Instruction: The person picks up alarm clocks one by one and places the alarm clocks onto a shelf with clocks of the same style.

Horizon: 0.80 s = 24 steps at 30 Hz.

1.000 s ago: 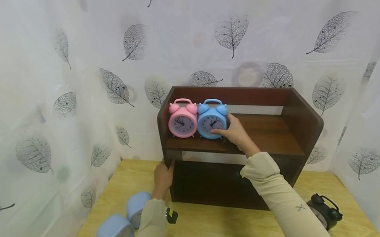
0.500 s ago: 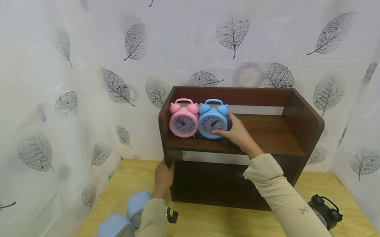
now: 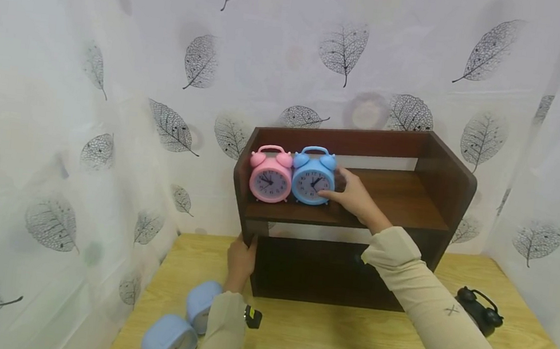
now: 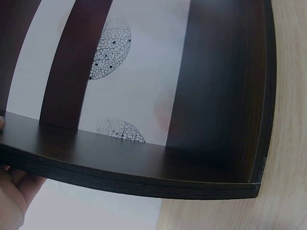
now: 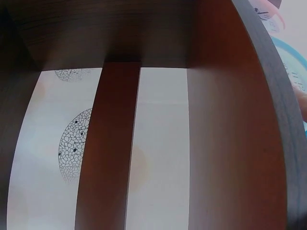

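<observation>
A blue twin-bell alarm clock (image 3: 305, 183) stands on the upper board of a dark brown shelf unit (image 3: 445, 182), close beside a pink one (image 3: 269, 186). My right hand (image 3: 357, 199) holds the blue clock at its right side, thumb over the lower right of the dial and the other fingers behind the rim. Lower down, my left hand (image 3: 240, 263) grips the shelf unit's left side panel. In the left wrist view, its fingers (image 4: 29, 184) lie along the panel's outer face. The right wrist view catches only a sliver of the blue clock (image 5: 283, 48).
Two pale blue clocks (image 3: 170, 341) lie on the wooden table (image 3: 292, 343) near my left forearm. A black twin-bell alarm clock (image 3: 477, 312) is at the right, partly behind my right sleeve. Leaf-patterned sheeting (image 3: 273, 53) hangs behind the shelf unit and at both sides.
My right thumb has slid slightly right across the blue clock's dial, and the right forearm has shifted a little right. The left hand and the clocks have stayed put.
</observation>
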{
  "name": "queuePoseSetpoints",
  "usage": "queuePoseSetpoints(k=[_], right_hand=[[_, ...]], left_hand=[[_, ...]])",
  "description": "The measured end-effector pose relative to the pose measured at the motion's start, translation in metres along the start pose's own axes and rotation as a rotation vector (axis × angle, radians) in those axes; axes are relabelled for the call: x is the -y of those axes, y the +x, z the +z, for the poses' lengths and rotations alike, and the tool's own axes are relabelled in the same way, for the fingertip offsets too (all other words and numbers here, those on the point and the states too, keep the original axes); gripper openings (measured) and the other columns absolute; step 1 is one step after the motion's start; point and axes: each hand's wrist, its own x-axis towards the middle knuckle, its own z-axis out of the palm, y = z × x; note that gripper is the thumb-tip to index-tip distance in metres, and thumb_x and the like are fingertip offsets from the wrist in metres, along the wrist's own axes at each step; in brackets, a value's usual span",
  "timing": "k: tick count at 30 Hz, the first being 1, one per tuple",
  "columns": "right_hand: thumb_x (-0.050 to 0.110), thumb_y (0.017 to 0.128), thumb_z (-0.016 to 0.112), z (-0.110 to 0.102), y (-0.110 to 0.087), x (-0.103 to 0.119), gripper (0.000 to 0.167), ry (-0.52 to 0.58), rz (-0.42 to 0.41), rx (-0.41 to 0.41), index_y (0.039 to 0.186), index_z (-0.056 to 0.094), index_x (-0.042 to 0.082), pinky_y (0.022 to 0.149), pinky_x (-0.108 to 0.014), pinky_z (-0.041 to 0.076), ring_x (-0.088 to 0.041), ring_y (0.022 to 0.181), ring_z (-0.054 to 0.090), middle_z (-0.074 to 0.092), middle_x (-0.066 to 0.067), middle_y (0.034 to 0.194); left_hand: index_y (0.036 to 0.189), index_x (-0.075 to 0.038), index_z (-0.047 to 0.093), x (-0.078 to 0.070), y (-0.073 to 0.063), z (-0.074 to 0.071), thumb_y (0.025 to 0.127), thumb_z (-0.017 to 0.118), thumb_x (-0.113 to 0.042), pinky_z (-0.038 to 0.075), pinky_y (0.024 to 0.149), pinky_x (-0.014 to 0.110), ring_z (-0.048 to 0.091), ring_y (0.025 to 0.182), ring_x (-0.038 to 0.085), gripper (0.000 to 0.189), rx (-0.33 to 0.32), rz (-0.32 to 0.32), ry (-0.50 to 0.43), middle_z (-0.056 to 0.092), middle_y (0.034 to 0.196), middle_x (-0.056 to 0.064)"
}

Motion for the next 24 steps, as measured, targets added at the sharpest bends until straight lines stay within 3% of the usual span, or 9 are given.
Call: queuePoseSetpoints(k=[14,24], right_hand=[[0.016,0.085,0.069,-0.004,0.0,-0.002,0.071,0.041,-0.003,0.029,0.142,0.031,0.0,0.103,-0.048,0.039,-0.036,0.125,0.047,0.049,-0.022,0.135],[0.016,0.085,0.069,-0.014,-0.018,-0.005,0.069,0.044,-0.056,0.008,0.143,0.033,0.004,0.106,-0.049,0.035,-0.037,0.132,0.041,0.041,-0.02,0.143]], left_hand=[[0.1,0.0,0.061,-0.001,0.0,0.0,0.093,0.054,-0.025,0.047,0.072,0.057,0.063,0.085,0.049,0.027,-0.012,0.016,0.002,0.067,0.091,0.029],[0.098,0.0,0.061,0.0,-0.001,0.0,0.093,0.055,-0.025,0.047,0.072,0.057,0.063,0.085,0.049,0.026,-0.023,0.012,-0.011,0.068,0.09,0.029]])
